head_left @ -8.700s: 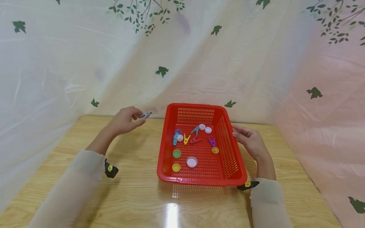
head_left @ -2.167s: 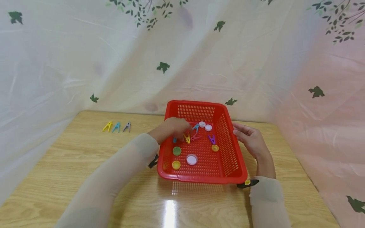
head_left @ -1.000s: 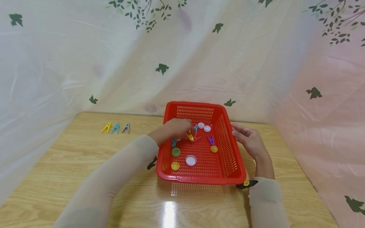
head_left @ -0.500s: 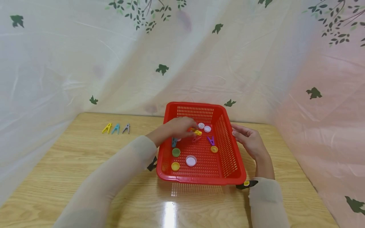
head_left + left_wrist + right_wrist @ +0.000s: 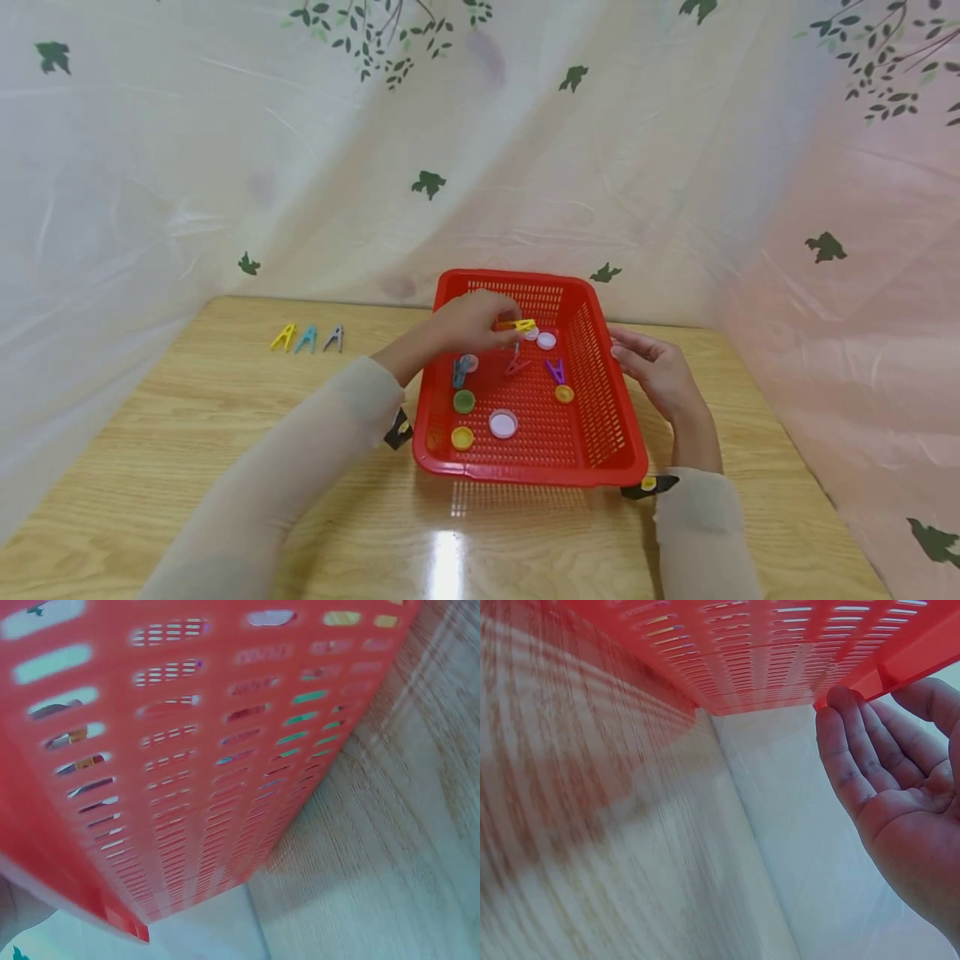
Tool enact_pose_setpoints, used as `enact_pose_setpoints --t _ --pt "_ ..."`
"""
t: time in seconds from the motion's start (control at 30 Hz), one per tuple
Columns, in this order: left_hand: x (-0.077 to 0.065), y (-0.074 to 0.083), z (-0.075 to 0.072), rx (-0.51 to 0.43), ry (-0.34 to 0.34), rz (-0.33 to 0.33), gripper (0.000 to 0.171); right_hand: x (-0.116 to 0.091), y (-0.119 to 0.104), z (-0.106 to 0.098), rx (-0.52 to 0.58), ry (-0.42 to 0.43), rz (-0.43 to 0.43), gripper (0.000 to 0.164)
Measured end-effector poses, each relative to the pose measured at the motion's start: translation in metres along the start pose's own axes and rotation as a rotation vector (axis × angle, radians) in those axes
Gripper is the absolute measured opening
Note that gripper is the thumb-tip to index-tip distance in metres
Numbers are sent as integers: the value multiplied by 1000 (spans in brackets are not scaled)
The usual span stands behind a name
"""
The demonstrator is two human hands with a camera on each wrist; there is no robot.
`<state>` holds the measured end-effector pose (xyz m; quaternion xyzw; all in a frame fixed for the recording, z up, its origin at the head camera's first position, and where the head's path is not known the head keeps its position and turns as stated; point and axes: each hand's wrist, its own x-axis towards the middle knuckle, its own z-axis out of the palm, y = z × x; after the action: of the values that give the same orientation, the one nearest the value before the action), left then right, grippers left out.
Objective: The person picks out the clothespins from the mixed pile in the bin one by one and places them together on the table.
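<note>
My left hand is over the back left part of a red plastic basket, pinching a yellow clothespin between thumb and fingers. In the left wrist view the basket's slotted wall hides most of that hand. At the basket's right rim, my right hand holds the edge with thumb and fingertips; the right wrist view has its fingers under the rim. Inside the basket lie a blue clothespin, a red clothespin and a purple clothespin. Another blue clothespin is mostly hidden below my left hand.
Several round caps lie in the basket, among them a green cap, a yellow cap and a white cap. On the table's back left stand a yellow clothespin, a blue clothespin and a grey clothespin in a row.
The grey clothespin went from my left hand to the table row. My left hand then reached into the basket, took hold of a yellow clothespin and lifted it. The right hand stayed put.
</note>
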<state>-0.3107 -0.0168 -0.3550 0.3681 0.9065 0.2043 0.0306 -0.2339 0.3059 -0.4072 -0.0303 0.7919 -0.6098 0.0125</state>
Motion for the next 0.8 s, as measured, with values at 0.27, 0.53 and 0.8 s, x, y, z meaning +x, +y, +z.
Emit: enact_pose_setpoints --t 0.27,0.53,0.8 --pt "-12 -9 -6 -136 125 25 19 -1 1 -1 20 12 1 55" --pt "-30 -23 -18 -190 268 -34 21 1 4 2 24 -4 -19 54" --pt "-55 -45 -37 -214 363 -115 22 0 3 -1 -3 1 -30 54"
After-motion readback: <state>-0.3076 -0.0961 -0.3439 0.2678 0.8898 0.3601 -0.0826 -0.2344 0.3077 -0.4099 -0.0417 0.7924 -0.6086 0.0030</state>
